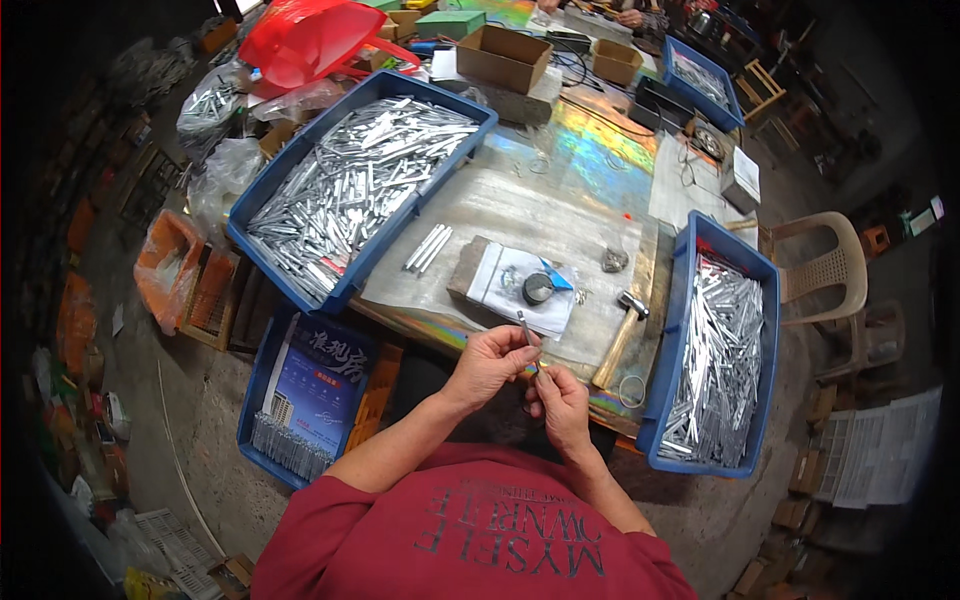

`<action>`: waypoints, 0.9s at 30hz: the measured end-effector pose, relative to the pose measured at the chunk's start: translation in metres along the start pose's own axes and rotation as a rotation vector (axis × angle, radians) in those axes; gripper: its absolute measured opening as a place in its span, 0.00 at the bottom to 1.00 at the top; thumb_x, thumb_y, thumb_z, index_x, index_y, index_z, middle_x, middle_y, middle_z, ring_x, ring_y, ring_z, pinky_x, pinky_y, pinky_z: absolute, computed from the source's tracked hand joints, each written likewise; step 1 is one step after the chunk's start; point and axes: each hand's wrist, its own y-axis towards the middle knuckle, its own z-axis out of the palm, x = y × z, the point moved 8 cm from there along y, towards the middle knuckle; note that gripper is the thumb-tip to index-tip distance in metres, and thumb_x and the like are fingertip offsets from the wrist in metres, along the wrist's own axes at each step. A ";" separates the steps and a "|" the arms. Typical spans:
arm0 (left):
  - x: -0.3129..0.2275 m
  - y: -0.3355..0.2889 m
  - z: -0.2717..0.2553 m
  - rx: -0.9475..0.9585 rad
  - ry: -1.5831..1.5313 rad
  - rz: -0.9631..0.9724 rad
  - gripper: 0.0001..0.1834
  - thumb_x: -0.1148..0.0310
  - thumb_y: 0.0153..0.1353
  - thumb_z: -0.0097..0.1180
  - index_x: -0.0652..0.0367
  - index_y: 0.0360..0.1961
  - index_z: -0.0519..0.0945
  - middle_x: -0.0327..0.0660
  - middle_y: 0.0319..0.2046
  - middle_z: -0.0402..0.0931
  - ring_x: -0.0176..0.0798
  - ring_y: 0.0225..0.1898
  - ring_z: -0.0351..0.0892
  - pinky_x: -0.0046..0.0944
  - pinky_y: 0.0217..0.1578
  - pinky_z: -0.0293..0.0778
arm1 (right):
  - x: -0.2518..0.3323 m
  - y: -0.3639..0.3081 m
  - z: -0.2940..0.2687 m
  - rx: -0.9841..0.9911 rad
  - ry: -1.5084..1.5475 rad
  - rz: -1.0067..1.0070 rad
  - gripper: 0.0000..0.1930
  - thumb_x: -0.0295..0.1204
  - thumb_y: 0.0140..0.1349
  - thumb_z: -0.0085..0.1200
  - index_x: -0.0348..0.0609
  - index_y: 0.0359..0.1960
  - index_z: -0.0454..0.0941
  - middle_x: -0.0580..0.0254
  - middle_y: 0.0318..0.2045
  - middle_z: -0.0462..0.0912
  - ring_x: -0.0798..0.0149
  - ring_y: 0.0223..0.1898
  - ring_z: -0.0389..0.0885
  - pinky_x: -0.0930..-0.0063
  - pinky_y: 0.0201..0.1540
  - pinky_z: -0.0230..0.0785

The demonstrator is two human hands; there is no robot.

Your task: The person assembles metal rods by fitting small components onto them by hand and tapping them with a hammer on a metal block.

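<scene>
Close to my body, over the table's front edge, both hands meet on one thin metal bar [522, 322]. My left hand [488, 368] pinches its upper part, and the bar's tip sticks out past the fingers. My right hand [562, 405] is closed around the lower end, which the fingers mostly hide. Just beyond them, a flat block topped with white paper [490, 290] carries a small dark round metal piece [537, 289] and a scrap of blue. A hammer with a wooden handle [612, 350] lies to the right. Several loose metal bars [428, 249] rest left of the block.
A large blue crate [345, 292] full of metal bars stands on the left; another blue crate [652, 440] of them is at right. A third crate [262, 462] sits low at left. Farther back are cardboard boxes [503, 57], a red bag [305, 45] and another person's hand [631, 18].
</scene>
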 end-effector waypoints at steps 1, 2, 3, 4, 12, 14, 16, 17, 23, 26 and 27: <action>0.001 0.000 -0.001 0.002 -0.001 0.005 0.08 0.69 0.50 0.52 0.60 0.31 0.73 0.32 0.24 0.72 0.19 0.22 0.67 0.17 0.18 0.60 | -0.001 0.000 -0.002 -0.014 0.001 0.004 0.09 0.32 0.57 0.42 0.38 0.28 0.69 0.69 0.17 0.69 0.80 0.14 0.63 0.89 0.16 0.54; 0.002 0.001 -0.002 0.002 -0.001 0.011 0.08 0.69 0.50 0.52 0.60 0.31 0.73 0.32 0.24 0.72 0.20 0.22 0.68 0.17 0.18 0.60 | -0.001 0.000 -0.001 -0.005 0.009 -0.004 0.09 0.32 0.57 0.42 0.38 0.28 0.69 0.69 0.18 0.69 0.80 0.14 0.63 0.90 0.16 0.54; 0.003 0.001 -0.001 0.008 -0.004 0.002 0.08 0.69 0.50 0.52 0.60 0.31 0.73 0.32 0.24 0.72 0.20 0.22 0.68 0.17 0.18 0.60 | -0.001 0.000 -0.001 0.007 0.016 -0.010 0.09 0.32 0.57 0.42 0.39 0.27 0.68 0.69 0.18 0.69 0.80 0.14 0.63 0.90 0.16 0.54; 0.002 0.000 -0.001 0.007 -0.007 0.003 0.09 0.69 0.50 0.53 0.61 0.32 0.73 0.32 0.23 0.71 0.20 0.22 0.67 0.18 0.19 0.60 | 0.000 0.000 -0.002 -0.001 0.017 -0.006 0.09 0.32 0.57 0.42 0.39 0.27 0.68 0.69 0.18 0.69 0.80 0.14 0.63 0.90 0.16 0.54; 0.002 0.003 0.000 -0.006 0.005 -0.002 0.09 0.70 0.52 0.49 0.63 0.33 0.72 0.32 0.21 0.69 0.20 0.19 0.63 0.19 0.18 0.60 | -0.002 0.000 -0.006 -0.016 0.043 0.092 0.12 0.36 0.58 0.40 0.40 0.25 0.68 0.69 0.16 0.69 0.80 0.13 0.62 0.90 0.14 0.54; 0.004 0.003 -0.001 -0.013 -0.011 -0.028 0.09 0.70 0.53 0.49 0.63 0.33 0.72 0.32 0.20 0.69 0.21 0.19 0.63 0.19 0.18 0.60 | -0.004 0.000 -0.006 -0.016 0.096 0.120 0.12 0.36 0.58 0.40 0.40 0.24 0.68 0.67 0.16 0.69 0.78 0.13 0.62 0.89 0.14 0.54; 0.006 0.003 -0.002 -0.023 -0.023 -0.050 0.09 0.69 0.54 0.47 0.62 0.33 0.72 0.31 0.19 0.68 0.21 0.19 0.63 0.19 0.18 0.60 | -0.006 0.002 -0.007 -0.017 0.148 0.142 0.12 0.35 0.58 0.40 0.39 0.24 0.68 0.65 0.15 0.69 0.77 0.12 0.63 0.89 0.14 0.54; 0.008 0.004 -0.003 -0.021 -0.023 -0.055 0.09 0.69 0.54 0.47 0.62 0.33 0.72 0.31 0.19 0.68 0.21 0.19 0.63 0.19 0.18 0.60 | -0.007 0.002 -0.006 -0.006 0.165 0.144 0.12 0.35 0.57 0.40 0.39 0.24 0.68 0.65 0.15 0.69 0.77 0.12 0.63 0.88 0.14 0.54; 0.016 0.005 -0.002 -0.011 -0.039 -0.089 0.09 0.68 0.54 0.47 0.62 0.34 0.73 0.31 0.20 0.68 0.21 0.20 0.63 0.19 0.20 0.60 | -0.011 0.004 -0.006 0.013 0.227 0.163 0.13 0.37 0.58 0.40 0.40 0.24 0.68 0.67 0.15 0.69 0.78 0.12 0.63 0.89 0.13 0.54; 0.020 0.005 0.001 0.016 -0.041 -0.122 0.09 0.69 0.53 0.48 0.62 0.34 0.73 0.31 0.20 0.68 0.21 0.20 0.63 0.19 0.20 0.59 | -0.012 0.006 -0.004 0.026 0.301 0.204 0.12 0.35 0.57 0.40 0.39 0.24 0.68 0.65 0.14 0.69 0.76 0.11 0.63 0.87 0.12 0.54; 0.022 0.006 0.001 0.021 -0.045 -0.110 0.09 0.69 0.53 0.49 0.62 0.33 0.73 0.31 0.20 0.68 0.22 0.20 0.63 0.19 0.19 0.58 | -0.013 0.006 -0.003 0.040 0.346 0.233 0.12 0.34 0.57 0.40 0.38 0.24 0.68 0.63 0.14 0.69 0.74 0.10 0.63 0.86 0.12 0.54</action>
